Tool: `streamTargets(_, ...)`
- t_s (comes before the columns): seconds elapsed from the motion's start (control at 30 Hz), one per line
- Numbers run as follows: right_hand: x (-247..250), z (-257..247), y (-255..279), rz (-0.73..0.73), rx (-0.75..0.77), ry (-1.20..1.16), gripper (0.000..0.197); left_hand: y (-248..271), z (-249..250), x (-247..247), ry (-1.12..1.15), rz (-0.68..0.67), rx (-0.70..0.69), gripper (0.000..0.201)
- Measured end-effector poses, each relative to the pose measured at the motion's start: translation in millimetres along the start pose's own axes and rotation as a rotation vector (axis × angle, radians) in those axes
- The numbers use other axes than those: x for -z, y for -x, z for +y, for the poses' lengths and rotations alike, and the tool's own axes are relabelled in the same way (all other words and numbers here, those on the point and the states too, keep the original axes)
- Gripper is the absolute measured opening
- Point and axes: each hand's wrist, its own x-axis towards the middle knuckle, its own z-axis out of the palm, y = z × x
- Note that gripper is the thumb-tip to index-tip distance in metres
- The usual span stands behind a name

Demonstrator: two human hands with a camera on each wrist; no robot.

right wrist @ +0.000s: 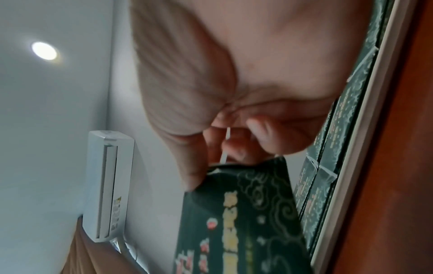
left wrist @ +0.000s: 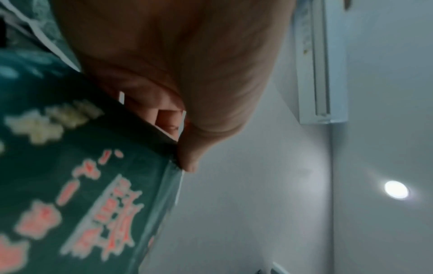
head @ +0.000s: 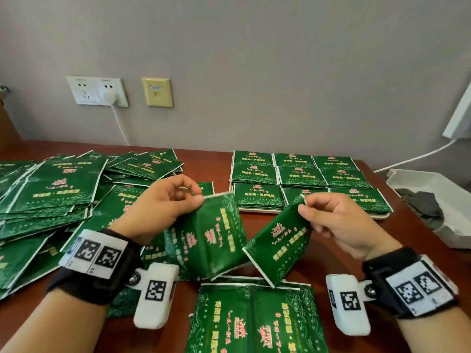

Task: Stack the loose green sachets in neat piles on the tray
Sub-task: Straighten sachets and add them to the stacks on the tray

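Note:
My left hand (head: pixel 197 198) pinches the top corner of a small bunch of green sachets (head: pixel 206 235), which hang above the table; the left wrist view shows the same bunch of green sachets (left wrist: pixel 82 185) under my thumb. My right hand (head: pixel 304 203) pinches the top corner of another green sachet (head: pixel 280 248), seen as a green sachet (right wrist: pixel 246 213) in the right wrist view. A loose heap of sachets (head: pixel 56 192) covers the table's left. The tray (head: pixel 382 216) at the back right holds several neat sachet piles (head: pixel 298 175). More sachets (head: pixel 254 319) lie in front of me.
A white bin (head: pixel 448 235) with dark cloth stands at the right table edge. Wall sockets (head: pixel 96 90) with a plugged white cable sit behind the heap. Bare brown tabletop (head: pixel 334 253) shows between my hands and the tray.

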Motion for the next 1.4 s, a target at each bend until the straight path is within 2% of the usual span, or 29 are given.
streamTargets(0.03, -0.9, 1.3, -1.1, 0.051, 0.025, -0.029, 0.048, -0.8, 0.4, -0.9, 0.097, 0.023, 0.015, 0.005)
streamTargets(0.13, -2.4, 2.5, -3.3, 0.179, 0.110, -0.049, 0.054, -1.1, -1.1, -3.1, 0.227, 0.017, 0.039, 0.029)
streamTargets(0.23, -1.4, 0.4, -3.5, 0.225, 0.140, -0.002, 0.032, 1.2, 0.7, -9.4, 0.301, -0.002, 0.016, 0.049)
streamTargets(0.27, -1.8, -0.5, -2.9, 0.231, 0.136, -0.015, 0.024, 2.3, 0.9, -12.1, 0.295, -0.008, 0.009, 0.052)
streamTargets(0.33, -3.7, -1.5, -2.2, 0.258, 0.144, -0.044, 0.018, 3.9, -0.3, -16.8, 0.234, -0.014, -0.011, 0.056)
streamTargets(0.43, -7.4, -1.8, -2.5, 0.344, 0.136, -0.101, 0.019, 6.8, -0.8, -19.7, 0.082, -0.013, -0.062, 0.063)
streamTargets(0.5, -8.5, -1.0, -4.4, 0.410, 0.109, -0.119, 0.023, 8.4, 0.2, -21.3, -0.063, -0.068, -0.102, 0.065)
streamTargets(0.6, -7.5, -1.8, -5.5, 0.465, 0.071, -0.159, 0.023, 9.2, -0.9, -21.6, -0.289, -0.080, -0.169, 0.059)
streamTargets(0.73, -3.9, -3.5, -5.7, 0.482, 0.020, -0.261, 0.023, 8.9, -2.3, -22.2, -0.484, -0.003, -0.241, 0.034)
streamTargets(0.87, -4.8, -2.2, -6.6, 0.476, -0.014, -0.273, 0.023, 5.6, -5.3, -18.3, -0.508, 0.140, -0.304, 0.016)
streamTargets(0.93, -6.7, -0.2, -8.1, 0.463, -0.045, -0.263, 0.020, 4.4, -5.3, -16.2, -0.427, 0.180, -0.326, 0.012)
streamTargets(1.03, -11.0, 4.0, -9.9, 0.412, -0.122, -0.219, 0.020, 4.6, -3.6, -19.1, -0.227, 0.202, -0.281, 0.010)
streamTargets(1.13, -16.1, 9.6, -11.4, 0.369, -0.167, -0.197, 0.020, -0.1, -11.4, -26.5, -0.266, 0.290, -0.266, 0.010)
streamTargets(1.27, -18.1, 16.8, -12.2, 0.299, -0.172, -0.191, 0.011, -5.6, -22.6, -33.0, -0.221, 0.305, -0.134, 0.010)
streamTargets(1.4, -17.1, 20.6, -11.6, 0.219, -0.201, -0.216, 0.048, -7.8, -28.9, -32.9, -0.195, 0.297, 0.018, 0.010)
